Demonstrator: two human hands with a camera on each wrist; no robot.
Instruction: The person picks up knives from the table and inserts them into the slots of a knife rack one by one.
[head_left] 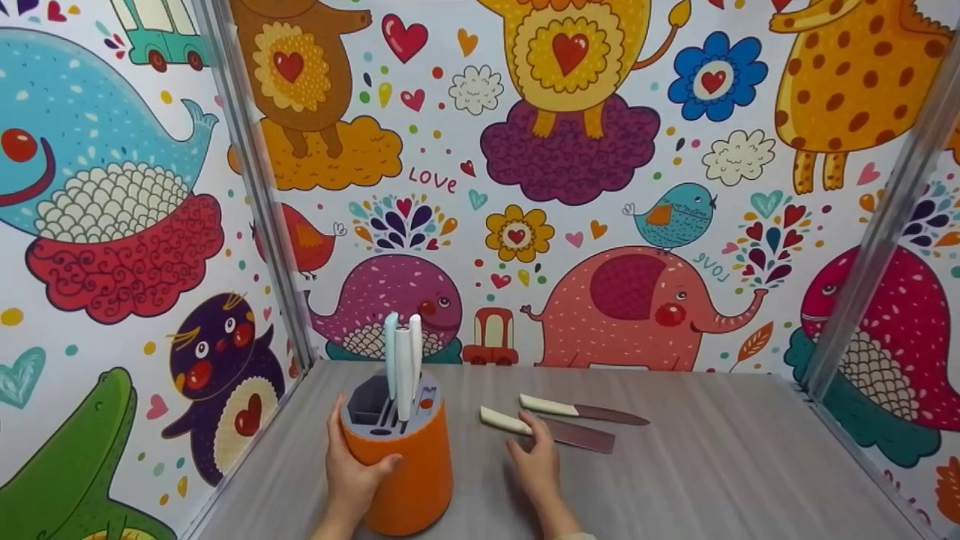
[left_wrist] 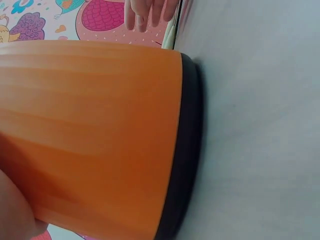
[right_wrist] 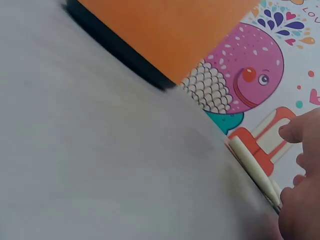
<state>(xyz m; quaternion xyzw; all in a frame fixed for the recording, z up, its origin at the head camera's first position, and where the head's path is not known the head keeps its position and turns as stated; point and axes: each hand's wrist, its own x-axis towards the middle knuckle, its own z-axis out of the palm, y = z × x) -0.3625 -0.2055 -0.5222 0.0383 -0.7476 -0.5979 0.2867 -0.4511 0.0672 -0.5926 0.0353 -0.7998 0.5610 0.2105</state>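
Printed walls [head_left: 450, 232]: three sides around your workspace, white with cartoon animals, hearts and flowers. Lettering on the back wall: "LOVE" [head_left: 433, 180] in red above the purple whale; the pale green "love" [head_left: 710, 268], reversed, above the elephant's head.

Desk [head_left: 705, 480]: grey, faintly streaked. Its far edge meets the back wall; its sides run along the side walls. Your broadest stretch of surface lies right of the knives; a narrower strip separates them from the block.

Metal posts: one left [head_left: 256, 180], one right [head_left: 881, 217], at the back corners.

Orange knife block [head_left: 416, 480]: upright on the desk, left of centre, with a black base [left_wrist: 187, 140] and a grey slotted top.

Your left hand [head_left: 352, 465]: gripping the block's left side, thumb across the front.

Your right hand [head_left: 538, 461]: fingers loosely extended at the nearer knife's handle; contact cannot be told.

Broad-bladed knife [head_left: 583, 436]: flat on the desk, cream handle leftward.

Pointed knife [head_left: 600, 412]: just behind it, lying likewise.

Upright handles in the block: one pale blue [head_left: 391, 352], two white [head_left: 404, 375].

Orange dot [head_left: 426, 403]: on the block's top.
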